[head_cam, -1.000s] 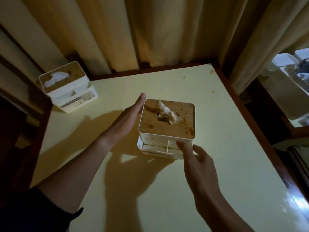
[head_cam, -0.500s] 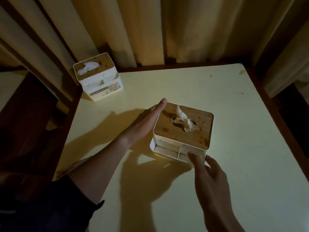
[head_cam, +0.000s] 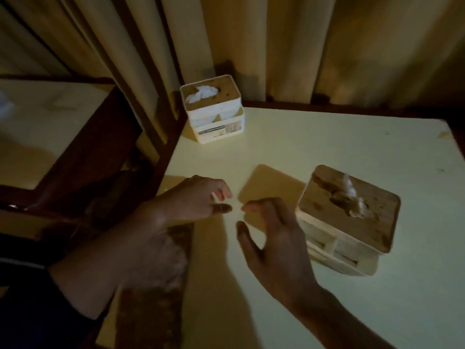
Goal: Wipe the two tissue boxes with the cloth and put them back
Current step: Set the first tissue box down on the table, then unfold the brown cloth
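Two white tissue boxes with wooden lids stand on the pale yellow table (head_cam: pixel 327 152). One tissue box (head_cam: pixel 212 109) is at the far left corner by the curtain. The other tissue box (head_cam: pixel 348 217) stands at the right, tissue poking up from its lid. My left hand (head_cam: pixel 191 200) hovers low over the table's left part, fingers loosely curled, holding nothing. My right hand (head_cam: pixel 274 238) is beside it, just left of the near box and apart from it, fingers spread and bent. A brown mottled cloth-like strip (head_cam: pixel 153 298) lies along the table's left front edge by my left forearm; it is blurred.
Beige curtains (head_cam: pixel 327 46) hang right behind the table. A dark wooden frame (head_cam: pixel 161 137) borders the table's left side, with another pale surface (head_cam: pixel 45 122) beyond it. The table's dark rim shows at the far right corner.
Both hands have let go of the near box and moved left, close together over the table. The view has swung left, so that box now sits at the right.
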Demonstrator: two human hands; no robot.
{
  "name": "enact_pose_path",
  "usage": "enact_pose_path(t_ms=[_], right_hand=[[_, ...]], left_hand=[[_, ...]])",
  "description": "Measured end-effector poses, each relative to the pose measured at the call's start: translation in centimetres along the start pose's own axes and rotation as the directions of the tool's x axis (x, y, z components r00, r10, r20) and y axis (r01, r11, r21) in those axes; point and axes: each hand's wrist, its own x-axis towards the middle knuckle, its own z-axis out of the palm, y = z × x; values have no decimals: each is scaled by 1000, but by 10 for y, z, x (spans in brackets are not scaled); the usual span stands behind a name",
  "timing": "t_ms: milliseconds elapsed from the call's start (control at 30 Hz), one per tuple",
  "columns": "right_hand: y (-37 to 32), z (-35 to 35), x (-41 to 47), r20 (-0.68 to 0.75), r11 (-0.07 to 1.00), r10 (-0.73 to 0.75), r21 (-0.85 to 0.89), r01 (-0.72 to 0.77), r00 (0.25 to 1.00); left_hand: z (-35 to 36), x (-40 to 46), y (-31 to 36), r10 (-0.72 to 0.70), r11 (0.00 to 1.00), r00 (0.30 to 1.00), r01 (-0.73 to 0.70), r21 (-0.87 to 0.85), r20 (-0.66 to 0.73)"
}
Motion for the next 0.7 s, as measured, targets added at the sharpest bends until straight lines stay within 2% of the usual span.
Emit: enact_pose_path(t_ms=[100, 233, 300, 400, 467, 600, 700], right_hand=[[-3, 48, 30, 349, 982, -105, -114, 154, 931], [-11, 93, 44, 574, 960, -125, -135, 244, 809], [-16, 111, 45, 601, 956, -123, -142, 256, 790], [-23, 128, 46, 584, 960, -119, -139, 243, 803], [-27, 135, 47, 605, 964, -76, -159, 214, 793], [-30, 136, 47, 576, 981, 50, -181, 68, 816], [-26, 121, 60, 518, 977, 131, -213, -20, 845]], left_hand=[[-9, -32, -47, -88, 995, 996, 87, 53, 24], [-12, -70, -90, -197, 976, 969, 180, 122, 150], [-4, -81, -106, -209, 974, 964, 190, 122, 165], [12, -89, -120, -186, 977, 981, 179, 118, 52], [17, -89, -121, -186, 977, 982, 182, 109, 26], [17, -83, -116, -150, 981, 987, 141, 132, 61], [6, -72, -107, -102, 995, 995, 102, 0, 11]])
